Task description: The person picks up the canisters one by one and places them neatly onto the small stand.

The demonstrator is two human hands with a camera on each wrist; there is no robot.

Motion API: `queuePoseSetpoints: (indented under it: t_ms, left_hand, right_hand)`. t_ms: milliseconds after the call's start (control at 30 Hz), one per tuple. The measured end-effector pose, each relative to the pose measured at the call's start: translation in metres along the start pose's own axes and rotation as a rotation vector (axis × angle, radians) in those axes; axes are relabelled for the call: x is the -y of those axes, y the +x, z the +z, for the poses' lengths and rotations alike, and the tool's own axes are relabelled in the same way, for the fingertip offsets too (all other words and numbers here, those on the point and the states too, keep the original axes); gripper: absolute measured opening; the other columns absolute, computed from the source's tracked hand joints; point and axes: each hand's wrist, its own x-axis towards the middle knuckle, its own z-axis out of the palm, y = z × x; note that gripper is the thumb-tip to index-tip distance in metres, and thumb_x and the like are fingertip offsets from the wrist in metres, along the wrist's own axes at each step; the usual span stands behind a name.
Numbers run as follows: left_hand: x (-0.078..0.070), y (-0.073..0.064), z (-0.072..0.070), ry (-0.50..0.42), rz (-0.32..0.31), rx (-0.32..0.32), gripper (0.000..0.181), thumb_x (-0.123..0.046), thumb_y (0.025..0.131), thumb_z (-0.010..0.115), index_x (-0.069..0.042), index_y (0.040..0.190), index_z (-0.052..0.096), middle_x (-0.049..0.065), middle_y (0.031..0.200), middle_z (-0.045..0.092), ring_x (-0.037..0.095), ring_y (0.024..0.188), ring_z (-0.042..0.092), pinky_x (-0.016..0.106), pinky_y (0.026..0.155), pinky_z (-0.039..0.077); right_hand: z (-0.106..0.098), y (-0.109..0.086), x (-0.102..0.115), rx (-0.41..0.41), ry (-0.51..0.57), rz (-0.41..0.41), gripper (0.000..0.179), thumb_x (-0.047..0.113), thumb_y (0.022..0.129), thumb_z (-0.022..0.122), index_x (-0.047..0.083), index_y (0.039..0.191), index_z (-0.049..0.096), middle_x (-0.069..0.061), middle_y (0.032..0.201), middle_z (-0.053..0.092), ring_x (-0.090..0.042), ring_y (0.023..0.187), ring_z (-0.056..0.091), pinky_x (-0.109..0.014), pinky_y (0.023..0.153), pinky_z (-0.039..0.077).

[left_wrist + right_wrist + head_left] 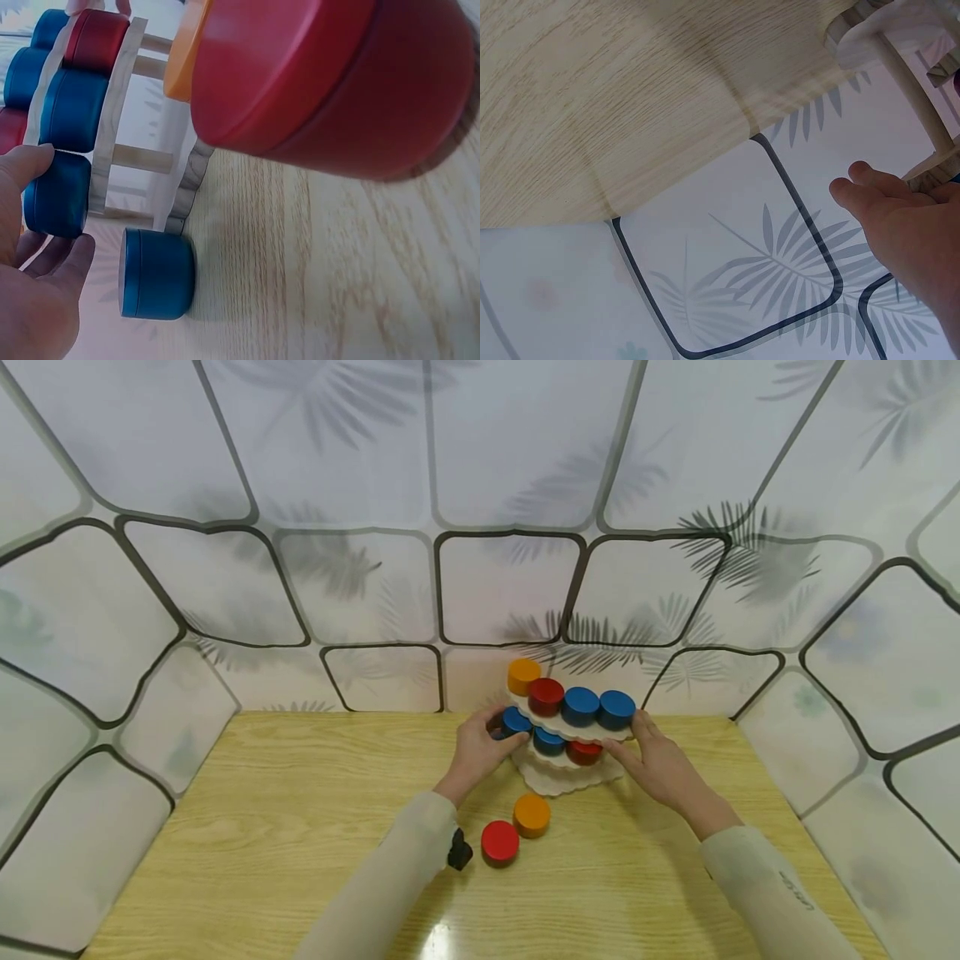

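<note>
A tiered stand [566, 783] with scalloped pale shelves and wooden posts stands near the back wall. My left hand [480, 745] pinches a blue round tin [56, 195] between thumb and fingers at the left end of the middle shelf. My right hand [663, 764] grips the right edge of the top shelf [558, 724], thumb in front. On that top shelf sit an orange tin [523, 677], a red tin [546, 697] and two blue tins [581, 706]. The middle shelf bears another blue tin [549, 741] and a red tin [584, 752].
In front of the stand, a red tin [499, 843] and an orange tin [532, 816] rest on the wooden table [315, 827]. Another blue tin [157, 274] is on the table beside the stand's base. Patterned wall covering [510, 585] encloses the back and sides.
</note>
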Motion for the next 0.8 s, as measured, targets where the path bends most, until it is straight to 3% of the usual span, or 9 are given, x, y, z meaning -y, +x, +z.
queuePoseSetpoints:
  t_ms: [267, 800]
  left_hand:
    - [-0.0006, 0.0020, 0.0020, 0.011, 0.007, 0.019, 0.063, -0.016, 0.092, 0.083, 0.003, 0.147, 0.058, 0.021, 0.134, 0.070, 0.034, 0.122, 0.069, 0.041, 0.104, 0.059]
    - [-0.0011, 0.0057, 0.0069, -0.003, 0.004, 0.026, 0.063, -0.016, 0.093, 0.083, 0.002, 0.148, 0.057, 0.022, 0.134, 0.070, 0.034, 0.122, 0.069, 0.038, 0.101, 0.060]
  right_hand:
    - [-0.0002, 0.0005, 0.0002, 0.001, -0.006, 0.002, 0.097, 0.062, 0.108, 0.043, -0.008, 0.165, 0.008, -0.035, 0.171, 0.010, -0.061, 0.151, 0.025, -0.072, 0.122, 0.027]
    - [0.0008, -0.0006, -0.0003, 0.001, -0.006, 0.004, 0.096, 0.062, 0.109, 0.042, -0.009, 0.165, 0.009, -0.035, 0.171, 0.010, -0.061, 0.152, 0.024, -0.072, 0.122, 0.028]
